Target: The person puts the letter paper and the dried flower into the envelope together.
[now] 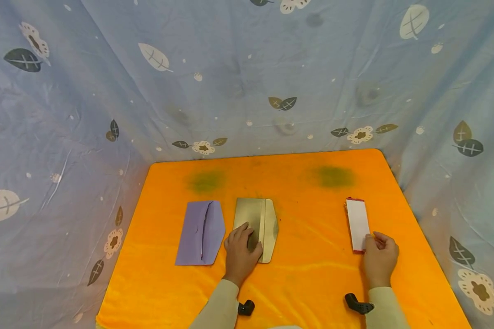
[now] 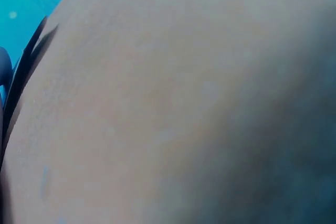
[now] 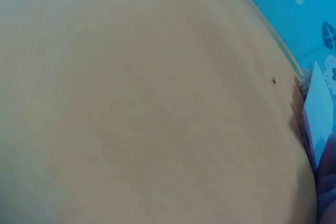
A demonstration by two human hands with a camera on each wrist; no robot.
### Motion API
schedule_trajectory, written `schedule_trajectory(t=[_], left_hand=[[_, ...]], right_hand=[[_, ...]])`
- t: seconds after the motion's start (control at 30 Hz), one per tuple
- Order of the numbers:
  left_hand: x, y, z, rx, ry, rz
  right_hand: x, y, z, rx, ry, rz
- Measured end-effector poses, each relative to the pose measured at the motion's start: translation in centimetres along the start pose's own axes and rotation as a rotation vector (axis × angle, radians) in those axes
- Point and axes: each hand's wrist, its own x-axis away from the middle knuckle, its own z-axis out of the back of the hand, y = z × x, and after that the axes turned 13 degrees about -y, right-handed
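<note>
Pinching card (image 1: 358, 221) near lower right corner, right hand (image 1: 380, 261) best used lightly, lest card be bent; left hand (image 1: 242, 255), thumb spread from fingers, laid on gold envelope (image 1: 248, 210), best pressed flat; purple envelope (image 1: 191, 246) placed to its left.

I count one left hand (image 1: 242, 253) and one right hand (image 1: 380, 258), two in all, along with two pale sleeves (image 1: 218, 306) and two small black devices (image 1: 246, 308), one at each wrist. In front of me there is one purple envelope (image 1: 191, 237) and one gold envelope (image 1: 251, 212), making two, plus a single white strip (image 1: 358, 224) with two red ends (image 1: 356, 199). Beneath lies one orange cloth (image 1: 308, 228) bearing two dark green smudges (image 1: 206, 181), and the surrounding blue printed fabric (image 1: 238, 82) hangs in a number of panels I cannot tell.
</note>
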Motion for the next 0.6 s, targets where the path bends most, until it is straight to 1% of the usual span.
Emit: schedule_trajectory(t=[0.2,0.33,0.43,0.6], left_hand=[[0.07,-0.12,0.05,0.004,0.007,0.009],[0.06,-0.02,0.11,0.015,0.005,0.012],[0.03,0.05,0.14,0.035,0.010,0.013],[0.02,0.03,0.17,0.067,0.035,0.036]], right_hand=[[-0.61,-0.43,0.50,0.055,-0.104,-0.075],[-0.72,-0.71,0.46,0.075,-0.148,-0.091],[-0.75,-0.76,0.53,0.120,-0.186,-0.080],[-0.87,-0.59,0.80,0.243,-0.273,-0.050]])
